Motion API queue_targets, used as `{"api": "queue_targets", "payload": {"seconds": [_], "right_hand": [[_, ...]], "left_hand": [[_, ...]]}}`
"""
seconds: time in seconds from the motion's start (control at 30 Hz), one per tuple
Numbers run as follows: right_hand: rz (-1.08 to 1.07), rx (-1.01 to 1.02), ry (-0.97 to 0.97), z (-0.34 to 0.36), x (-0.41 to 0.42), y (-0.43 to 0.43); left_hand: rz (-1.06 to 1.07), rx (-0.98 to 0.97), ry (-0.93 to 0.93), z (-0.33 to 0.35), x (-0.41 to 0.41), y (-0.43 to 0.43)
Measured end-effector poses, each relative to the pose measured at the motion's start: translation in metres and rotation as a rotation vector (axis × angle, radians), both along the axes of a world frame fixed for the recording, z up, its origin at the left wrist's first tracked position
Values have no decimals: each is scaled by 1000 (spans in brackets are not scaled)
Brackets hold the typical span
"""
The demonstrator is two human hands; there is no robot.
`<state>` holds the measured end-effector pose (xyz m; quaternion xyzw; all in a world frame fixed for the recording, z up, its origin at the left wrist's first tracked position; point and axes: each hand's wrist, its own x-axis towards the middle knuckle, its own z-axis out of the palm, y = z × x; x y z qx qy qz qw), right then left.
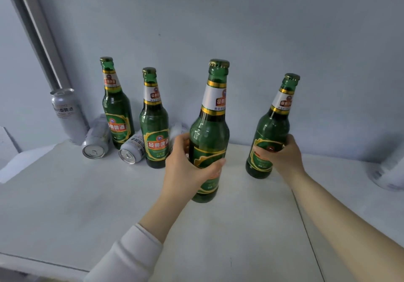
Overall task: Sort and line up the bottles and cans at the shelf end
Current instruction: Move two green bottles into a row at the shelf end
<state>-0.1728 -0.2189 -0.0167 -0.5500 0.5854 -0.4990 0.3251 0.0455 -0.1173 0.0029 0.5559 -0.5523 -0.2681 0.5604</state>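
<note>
Each hand, left hand (188, 168) and right hand (282, 157), has fingers wrapped round a green bottle (208, 133) mid-frame, labels reading 经典啤酒.

Four capped green bottles (118, 115) (154, 128) (208, 133) (271, 133) stand upright, the two rightmost hand-held. One silver can (68, 115) stands far left; two (96, 142) (132, 150) lie toppled beside it.

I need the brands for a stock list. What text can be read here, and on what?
"经典啤酒": body label of the second green bottle.
Same words, smaller: far-left bottle.
Held bottles: only partly legible.
Upright can and lying cans: too blurred.
</note>
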Motion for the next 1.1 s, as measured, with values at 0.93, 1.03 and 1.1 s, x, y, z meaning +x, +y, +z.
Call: {"api": "queue_targets", "payload": {"seconds": [0.93, 1.03, 1.1], "right_hand": [[-357, 104, -201, 10, -322, 345], [-410, 112, -196, 7, -384, 377], [-449, 107, -190, 7, -420, 392]], "left_hand": [[-644, -160, 18, 67, -364, 135], [-716, -150, 17, 68, -431, 156], [-756, -144, 7, 66, -471, 165]]}}
